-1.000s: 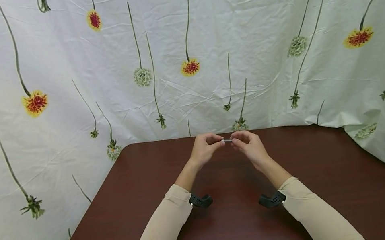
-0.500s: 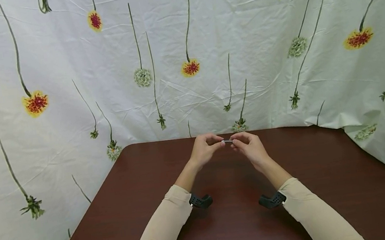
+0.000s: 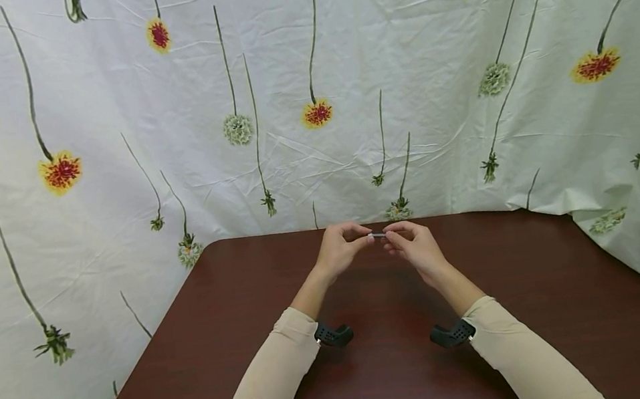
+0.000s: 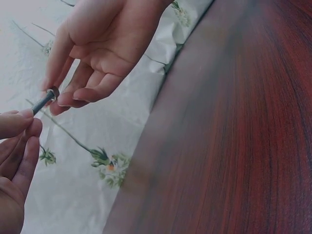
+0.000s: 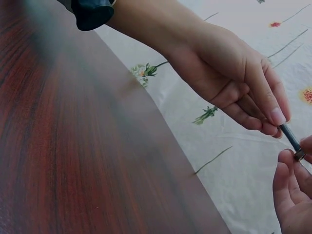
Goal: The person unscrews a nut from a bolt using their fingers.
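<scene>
Between my two hands is a slim grey threaded bolt [image 5: 290, 135], lying roughly level above the far part of the table. My left hand [image 3: 335, 251] pinches one end of it with thumb and fingertips, hiding that end. At the other end sits a small metal nut [image 4: 53, 92], which my right hand [image 3: 421, 251] pinches between thumb and index finger. The right hand's other fingers are loosely bent below the nut. A short stretch of thread shows between the two sets of fingertips.
The dark red-brown wooden table [image 3: 384, 366] spreads beneath both forearms. Behind it and along its sides hangs a white cloth [image 3: 278, 63] printed with flowers. Each wrist wears a black strap [image 3: 333, 335].
Right thumb and fingers shift slightly around the nut, with the lower fingers changing their bend. The left hand and bolt stay nearly still.
</scene>
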The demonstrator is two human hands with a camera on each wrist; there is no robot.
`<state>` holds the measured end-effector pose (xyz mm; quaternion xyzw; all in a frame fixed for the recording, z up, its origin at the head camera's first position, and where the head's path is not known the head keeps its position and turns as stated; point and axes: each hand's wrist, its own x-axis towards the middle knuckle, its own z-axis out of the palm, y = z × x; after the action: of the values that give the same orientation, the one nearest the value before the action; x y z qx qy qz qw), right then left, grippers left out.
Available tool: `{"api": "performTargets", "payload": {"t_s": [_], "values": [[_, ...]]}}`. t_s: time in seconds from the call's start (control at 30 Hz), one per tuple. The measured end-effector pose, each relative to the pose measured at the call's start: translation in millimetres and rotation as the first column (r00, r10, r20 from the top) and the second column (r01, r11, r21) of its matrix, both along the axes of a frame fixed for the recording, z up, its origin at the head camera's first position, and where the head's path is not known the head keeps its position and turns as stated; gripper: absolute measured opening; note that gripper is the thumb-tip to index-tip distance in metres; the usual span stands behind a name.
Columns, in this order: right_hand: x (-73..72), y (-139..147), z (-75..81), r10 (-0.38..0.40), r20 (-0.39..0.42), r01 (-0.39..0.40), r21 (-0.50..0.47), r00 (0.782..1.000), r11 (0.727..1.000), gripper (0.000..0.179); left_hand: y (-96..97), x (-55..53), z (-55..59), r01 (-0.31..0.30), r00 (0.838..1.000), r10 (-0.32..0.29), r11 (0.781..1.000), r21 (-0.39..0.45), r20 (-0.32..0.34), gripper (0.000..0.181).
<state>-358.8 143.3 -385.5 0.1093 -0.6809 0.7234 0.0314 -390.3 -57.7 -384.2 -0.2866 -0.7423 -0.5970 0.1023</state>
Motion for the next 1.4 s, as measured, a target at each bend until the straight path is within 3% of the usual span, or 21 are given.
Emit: {"api": "performTargets", "payload": {"t_s": [0.17, 0.37, 0.63, 0.83, 1.03, 1.27, 1.4], "values": [[0.5, 0.5, 0.3, 0.026, -0.03, -0.025, 0.017, 0.999, 1.0, 0.032, -0.7, -0.8, -1.0, -0.002, 1.0, 0.002, 1.0, -0.003, 0.006, 0.011], [2.0, 0.9, 1.9, 0.03, 0.003, -0.03, -0.022, 1.0, 0.999, 0.039, -0.6, -0.9, -1.0, 0.0, 1.0, 0.0, 1.0, 0.0, 0.015, 0.011], [2.0, 1.1, 1.8, 0.026, -0.017, -0.026, -0.031, 1.0, 0.999, 0.027, 0.4, -1.1, -0.3, -0.004, 1.0, 0.004, 1.0, -0.003, -0.002, 0.011], [2.4, 1.4, 1.5, 0.039, -0.033, -0.04, -0.034, 0.999, 0.999, 0.032, 0.6, -0.5, -0.3, -0.009, 1.0, 0.009, 1.0, -0.004, -0.011, 0.011], [2.8, 0.7, 2.0, 0.033, 0.007, -0.033, -0.063, 0.999, 0.997, 0.037, 0.6, 0.3, -0.4, -0.006, 1.0, 0.006, 1.0, -0.006, -0.011, 0.012], [1.5, 1.0, 0.6, 0.03, -0.012, -0.031, -0.067, 0.999, 0.997, 0.027, 0.6, 0.9, 0.2, -0.006, 1.0, 0.006, 1.0, -0.004, 0.002, 0.012], [1.5, 1.1, 0.6, 0.039, -0.024, -0.04, -0.06, 0.999, 0.997, 0.032, 0.5, 0.7, 0.3, -0.008, 1.0, 0.008, 1.0, -0.004, -0.002, 0.011]]}}
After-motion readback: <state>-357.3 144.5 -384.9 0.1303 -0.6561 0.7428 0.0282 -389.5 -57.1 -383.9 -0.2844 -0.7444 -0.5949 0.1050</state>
